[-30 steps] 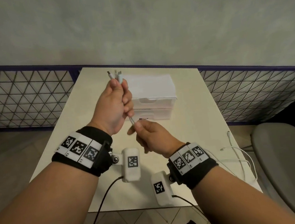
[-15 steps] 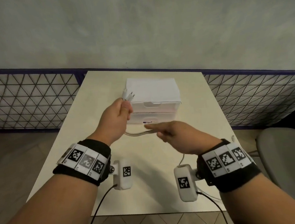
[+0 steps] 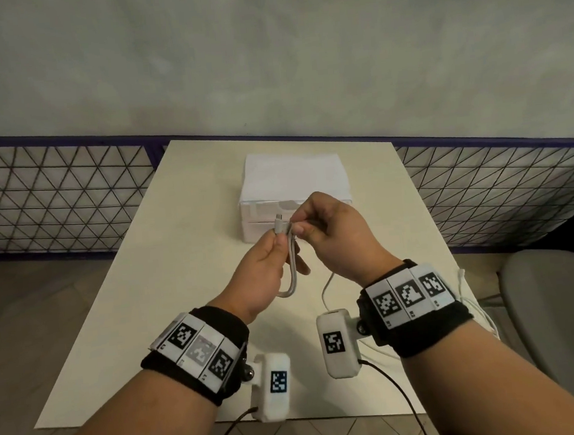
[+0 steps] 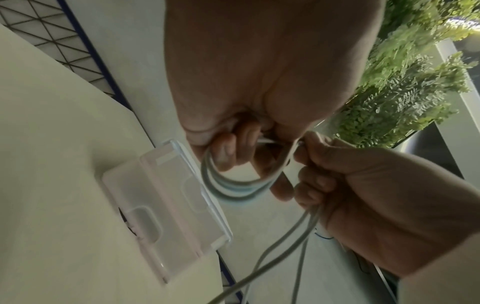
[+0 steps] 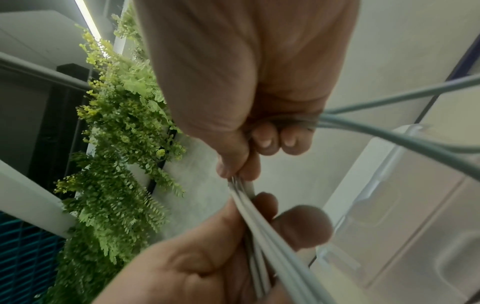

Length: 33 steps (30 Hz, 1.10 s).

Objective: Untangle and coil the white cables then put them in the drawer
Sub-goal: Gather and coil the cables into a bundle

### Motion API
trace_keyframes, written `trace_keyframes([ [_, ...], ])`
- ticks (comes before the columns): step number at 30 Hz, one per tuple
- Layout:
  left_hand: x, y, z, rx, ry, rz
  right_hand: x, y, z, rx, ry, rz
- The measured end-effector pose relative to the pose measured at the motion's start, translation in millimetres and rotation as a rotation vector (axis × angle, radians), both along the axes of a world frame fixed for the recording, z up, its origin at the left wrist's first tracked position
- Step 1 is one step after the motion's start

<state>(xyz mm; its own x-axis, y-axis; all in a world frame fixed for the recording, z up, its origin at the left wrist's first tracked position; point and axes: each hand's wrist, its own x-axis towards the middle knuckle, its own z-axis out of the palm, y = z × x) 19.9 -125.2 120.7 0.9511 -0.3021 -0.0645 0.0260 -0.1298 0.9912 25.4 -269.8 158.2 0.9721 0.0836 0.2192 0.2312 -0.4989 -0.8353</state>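
A white cable (image 3: 291, 272) hangs in short loops from my left hand (image 3: 277, 238), which grips the bundle just below a plug that sticks up. My right hand (image 3: 300, 228) pinches the same cable right beside the left thumb. In the left wrist view the loops (image 4: 233, 191) wrap round my left fingers (image 4: 226, 152), and loose strands run down past the right hand (image 4: 337, 174). In the right wrist view, thumb and forefinger (image 5: 239, 174) pinch several strands (image 5: 259, 222). The white drawer unit (image 3: 292, 175) stands just behind both hands, its drawers closed.
The cream table (image 3: 168, 295) carries a second white cable (image 3: 466, 292) at its right edge, partly hidden by my right wrist. A grey chair (image 3: 561, 316) stands to the right. A wire mesh fence (image 3: 54, 201) runs behind the table.
My right hand, stretched out along the cable half a second ago, has come up against the left hand with another loop. The left hand has lowered toward the table's middle.
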Motion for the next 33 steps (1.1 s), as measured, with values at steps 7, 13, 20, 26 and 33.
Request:
trace_keyframes([
  [7, -5.2, -2.8, 2.6, 0.106, -0.088, -0.078, 2.9, 4.6, 2.8, -0.023, -0.065, -0.054],
  [13, -2.0, -1.5, 2.7, 0.023, 0.007, 0.029, 7.6, 1.1, 2.9, -0.127, -0.036, -0.088],
  [20, 14.3, 14.6, 11.0, -0.181, 0.073, 0.336, -17.5, -10.1, -44.9, -0.187, 0.149, -0.018],
  [26, 9.0, 2.3, 5.8, -0.125, 0.035, 0.368, -24.1, 11.0, -51.6, -0.031, 0.087, -0.056],
  [33, 4.8, -12.6, 8.2, -0.052, 0.011, 0.309, -6.0, 20.9, -23.7, 0.111, 0.065, -0.152],
])
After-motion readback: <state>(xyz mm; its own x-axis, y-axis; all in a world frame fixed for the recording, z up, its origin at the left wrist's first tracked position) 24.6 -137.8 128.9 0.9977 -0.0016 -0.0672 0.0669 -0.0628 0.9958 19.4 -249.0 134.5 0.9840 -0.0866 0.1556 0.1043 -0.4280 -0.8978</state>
